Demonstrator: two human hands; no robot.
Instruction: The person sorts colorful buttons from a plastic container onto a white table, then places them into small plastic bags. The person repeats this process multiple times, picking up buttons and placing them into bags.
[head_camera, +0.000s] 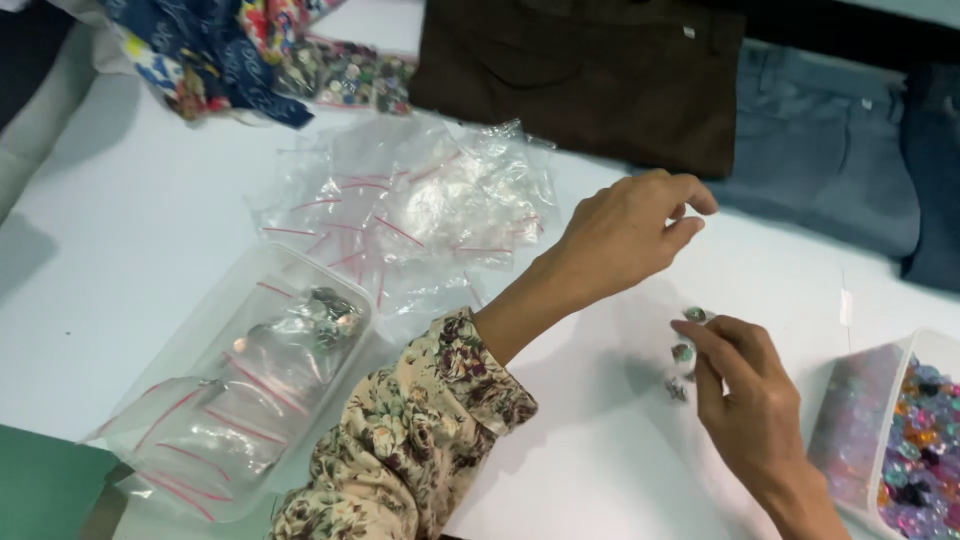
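The person's right hand (745, 385) rested over the white desk (150, 220), its fingers touching a few small greenish gem-like beads (686, 350), one pinched at the fingertips, the others lying loose just beneath. The left hand (625, 235), in a floral sleeve (420, 430), hung above them with thumb and forefinger pressed together (whether anything sat between them, I could not tell). A clear tub of coloured beads (915, 450) stood at the right edge, a heap of empty zip bags (410, 210) behind, and a bag part-filled with beads (270, 350) to the left. My worry: the loose beads looked apt to roll off toward the folded trousers (590, 80) if a finger nudged them.
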